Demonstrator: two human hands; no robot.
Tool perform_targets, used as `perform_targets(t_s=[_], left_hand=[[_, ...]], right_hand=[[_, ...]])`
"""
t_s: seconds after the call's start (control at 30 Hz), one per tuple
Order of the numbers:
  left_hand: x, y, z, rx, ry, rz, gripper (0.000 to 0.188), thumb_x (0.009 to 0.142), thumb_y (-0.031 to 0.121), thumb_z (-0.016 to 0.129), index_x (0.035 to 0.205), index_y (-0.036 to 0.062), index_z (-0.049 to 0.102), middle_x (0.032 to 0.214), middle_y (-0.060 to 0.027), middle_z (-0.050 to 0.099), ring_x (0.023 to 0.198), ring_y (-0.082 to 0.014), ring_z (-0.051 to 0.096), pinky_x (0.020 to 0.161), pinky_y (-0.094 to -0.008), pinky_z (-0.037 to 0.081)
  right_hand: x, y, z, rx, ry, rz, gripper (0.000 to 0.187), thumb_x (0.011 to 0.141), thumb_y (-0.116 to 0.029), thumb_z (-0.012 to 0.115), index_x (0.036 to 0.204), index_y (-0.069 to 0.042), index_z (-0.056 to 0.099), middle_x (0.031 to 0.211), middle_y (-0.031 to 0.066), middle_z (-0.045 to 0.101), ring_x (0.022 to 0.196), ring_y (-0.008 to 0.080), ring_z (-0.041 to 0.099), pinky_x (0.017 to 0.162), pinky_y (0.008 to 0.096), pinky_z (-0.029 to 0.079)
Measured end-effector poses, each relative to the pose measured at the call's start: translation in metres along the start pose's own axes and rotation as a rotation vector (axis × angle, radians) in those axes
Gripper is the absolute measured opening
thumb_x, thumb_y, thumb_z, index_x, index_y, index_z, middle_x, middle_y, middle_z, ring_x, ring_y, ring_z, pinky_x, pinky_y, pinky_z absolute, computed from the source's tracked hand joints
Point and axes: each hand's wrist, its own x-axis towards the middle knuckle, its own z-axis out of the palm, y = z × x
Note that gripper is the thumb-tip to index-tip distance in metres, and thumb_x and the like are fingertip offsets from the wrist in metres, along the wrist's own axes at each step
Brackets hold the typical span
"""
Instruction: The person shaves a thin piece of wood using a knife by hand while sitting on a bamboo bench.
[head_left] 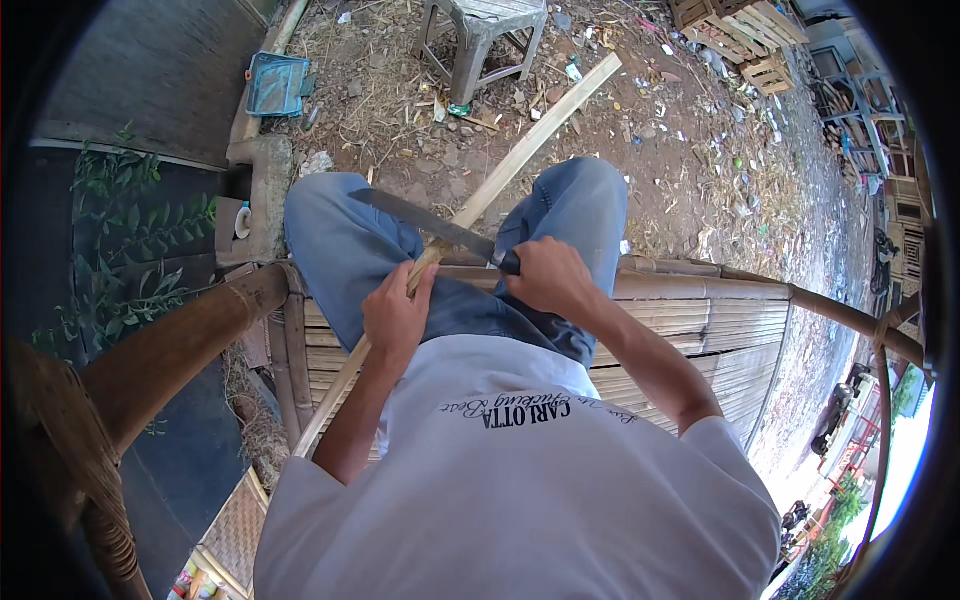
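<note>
A long pale bamboo strip [520,150] slants across my lap, from beside my left arm out past my knees. My left hand [397,312] is closed around it near the middle. In my right hand [552,280] is the dark handle of a machete [425,218]. Its blade points left and lies across the strip just beyond my left hand. Whether the edge bites into the bamboo I cannot tell. My fingers hide most of the handle.
I sit on a slatted bamboo bench [655,325] with a bamboo rail [185,345] at my left. Ahead, a plastic stool [480,40] stands on littered ground. A blue plastic basket [277,85] is at the far left, wooden crates [745,35] at the far right.
</note>
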Motion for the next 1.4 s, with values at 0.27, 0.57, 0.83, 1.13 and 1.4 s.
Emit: perform_targets(t_s=[0.27,0.57,0.83,1.13,1.4], left_hand=[[0.003,0.003,-0.001,-0.03,-0.037,0.003,0.034,0.091,0.036,0.062,0.093,0.0029,0.067,0.083,-0.0154,0.069,0.071,-0.0357,0.065,0.061,-0.0411,0.051],[0.007,0.001,0.004,-0.013,-0.034,-0.048,0.036,0.092,0.038,0.06,0.093,0.0022,0.066,0.082,-0.0168,0.068,0.073,-0.0369,0.065,0.064,-0.0431,0.05],[0.005,0.001,-0.003,-0.06,-0.006,-0.036,0.034,0.092,0.036,0.061,0.094,0.003,0.066,0.081,-0.017,0.068,0.072,-0.0375,0.064,0.062,-0.0428,0.05],[0.002,0.002,-0.003,-0.049,-0.077,-0.052,0.033,0.091,0.035,0.062,0.095,0.0027,0.066,0.081,-0.0163,0.068,0.071,-0.0369,0.065,0.062,-0.0425,0.05],[0.001,0.003,0.0,0.005,-0.08,-0.037,0.034,0.091,0.035,0.062,0.097,0.0017,0.066,0.083,-0.0162,0.069,0.075,-0.0364,0.066,0.063,-0.0418,0.051]], right_hand=[[0.012,0.018,-0.022,-0.062,-0.018,0.067,0.024,0.074,-0.023,0.063,0.081,-0.001,0.069,0.079,0.021,0.068,0.076,0.0378,0.067,0.071,0.0469,0.054],[0.02,0.018,-0.009,0.002,-0.017,0.113,0.027,0.073,-0.025,0.064,0.086,-0.002,0.07,0.081,0.024,0.066,0.079,0.0415,0.064,0.077,0.0488,0.052],[0.02,0.01,-0.013,0.014,-0.031,0.104,0.024,0.073,-0.024,0.062,0.084,-0.004,0.07,0.081,0.0229,0.067,0.079,0.0416,0.065,0.077,0.0488,0.052],[0.011,-0.008,0.003,-0.037,-0.013,0.008,0.022,0.072,-0.023,0.06,0.078,-0.004,0.07,0.074,0.0205,0.066,0.072,0.0395,0.065,0.07,0.0483,0.053],[0.007,-0.005,0.006,0.007,0.02,0.017,0.022,0.072,-0.023,0.062,0.078,-0.003,0.069,0.073,0.0212,0.066,0.076,0.0385,0.066,0.072,0.0478,0.053]])
